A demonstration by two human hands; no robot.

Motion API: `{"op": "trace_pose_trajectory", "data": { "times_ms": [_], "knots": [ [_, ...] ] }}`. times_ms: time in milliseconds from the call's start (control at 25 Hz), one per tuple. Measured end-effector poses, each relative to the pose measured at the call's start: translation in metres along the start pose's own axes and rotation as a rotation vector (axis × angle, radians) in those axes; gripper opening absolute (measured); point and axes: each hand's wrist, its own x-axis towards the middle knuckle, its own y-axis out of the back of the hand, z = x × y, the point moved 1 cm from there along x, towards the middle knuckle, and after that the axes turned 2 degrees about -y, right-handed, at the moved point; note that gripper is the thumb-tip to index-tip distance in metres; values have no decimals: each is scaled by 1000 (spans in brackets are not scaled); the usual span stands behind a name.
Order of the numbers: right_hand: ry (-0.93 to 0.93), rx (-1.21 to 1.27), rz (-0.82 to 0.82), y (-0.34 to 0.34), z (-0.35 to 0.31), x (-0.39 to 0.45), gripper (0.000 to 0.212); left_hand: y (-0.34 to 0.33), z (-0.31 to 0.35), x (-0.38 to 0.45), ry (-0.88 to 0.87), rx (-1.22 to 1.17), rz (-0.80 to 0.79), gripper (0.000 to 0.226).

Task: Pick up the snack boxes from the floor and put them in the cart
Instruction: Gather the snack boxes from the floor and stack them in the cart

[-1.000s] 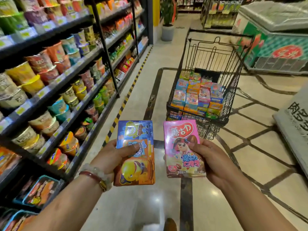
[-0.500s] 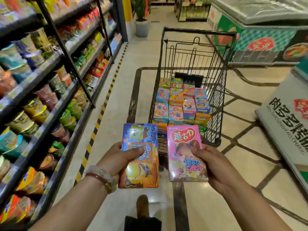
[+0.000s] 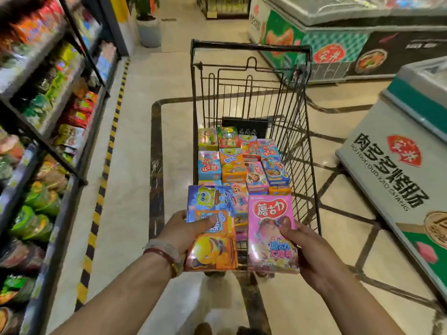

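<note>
Two snack boxes are shown in our hands at the near end of the cart, one box per hand. Our left hand grips the blue-and-orange box along its left edge, thumb laid across the printed face and the other fingers hidden behind it; our right hand grips the pink box along its right edge in the mirror pose, thumb on the face. We judge that each box is held by its outer edge so that the two can travel side by side, nearly touching, and be lowered flat without the hands colliding. Both boxes are carried face up and tilted slightly away from us, over the near rim of the basket. Both forearms reach forward and converge toward the cart's midline, wrists roughly level; a bracelet sits on the left wrist. Inside the basket, stacked boxes already lie in neat rows, which suggests the task is well advanced. Stocked shelves flank our left, chest freezers our right.
</note>
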Motion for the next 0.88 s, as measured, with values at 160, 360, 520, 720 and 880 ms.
{"op": "trace_pose_trajectory", "data": {
  "times_ms": [160, 360, 520, 720, 880],
  "knots": [
    [-39, -47, 44, 3, -10, 58, 22, -20, -1, 57, 4, 105, 41, 14],
    [-50, -172, 58, 8, -10, 152, 16, -43, -4, 132, -49, 294, 220, 22],
    [-69, -321, 40, 6, 11, 226, 27, -56, -15, 177, -40, 287, 333, 40],
    [95, -583, 10, -10, 24, 264, 26, -49, -37, 213, -236, 678, 437, 52],
    [599, -1198, 142, -21, 49, 272, 45, -52, -51, 217, -538, 1322, 449, 47]
  ]
}}
